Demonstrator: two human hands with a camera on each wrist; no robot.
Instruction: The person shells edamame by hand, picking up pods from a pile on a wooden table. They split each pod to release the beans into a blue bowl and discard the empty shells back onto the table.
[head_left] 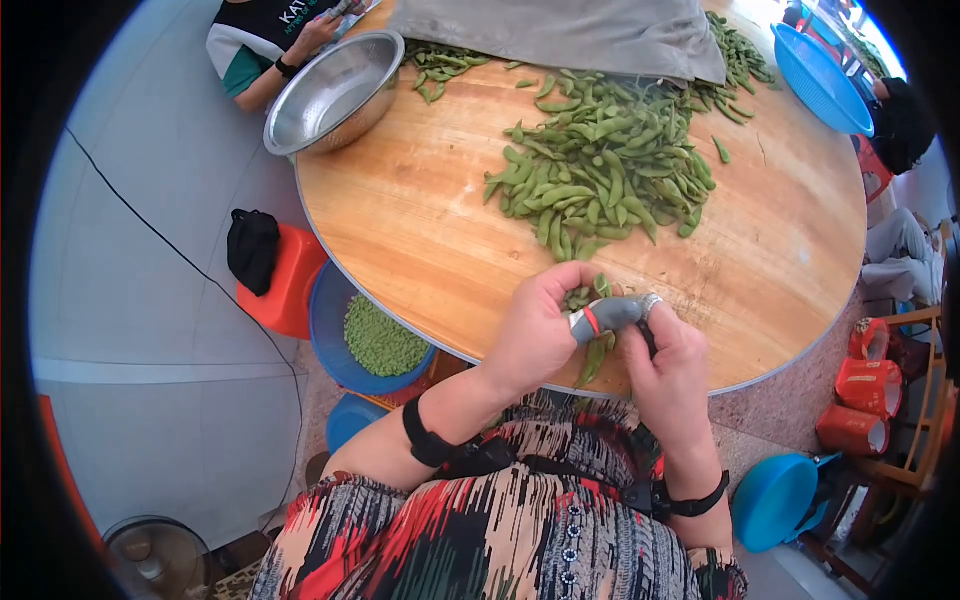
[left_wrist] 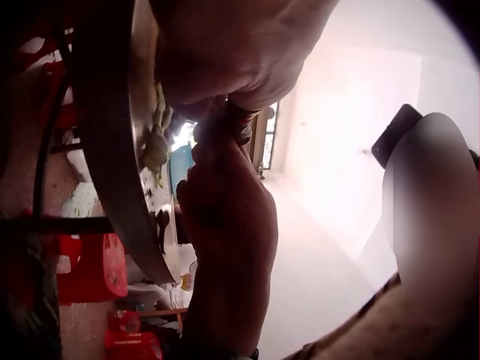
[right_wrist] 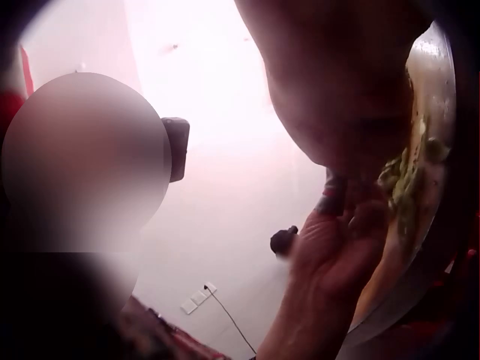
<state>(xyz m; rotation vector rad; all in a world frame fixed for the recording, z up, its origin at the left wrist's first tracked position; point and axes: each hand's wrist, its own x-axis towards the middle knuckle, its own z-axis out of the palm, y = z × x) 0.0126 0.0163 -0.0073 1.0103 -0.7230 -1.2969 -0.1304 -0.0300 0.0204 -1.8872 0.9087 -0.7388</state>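
Note:
Both hands meet over the table's near edge in the head view. Green soybean pods [head_left: 580, 297] show within the grip of my left hand [head_left: 532, 330], whose thumb wears a grey cover with a red band. My right hand [head_left: 672, 365] has its fingers curled against that thumb's tip and pinches at the same spot; its own thumb has a silvery wrap. The pinched part is mostly hidden behind the fingers. Just below the left thumb, another pod [head_left: 594, 360] shows between the hands. A large heap of pods [head_left: 610, 165] lies ahead on the round wooden table [head_left: 400, 230].
A steel basin [head_left: 335, 95] stands at the table's far left, a blue basket [head_left: 820, 80] at far right. Grey cloth [head_left: 560, 35] covers pods at the back. Below left, a blue tub [head_left: 335, 350] holds shelled beans [head_left: 382, 338] beside a red stool [head_left: 290, 290]. Other people sit around.

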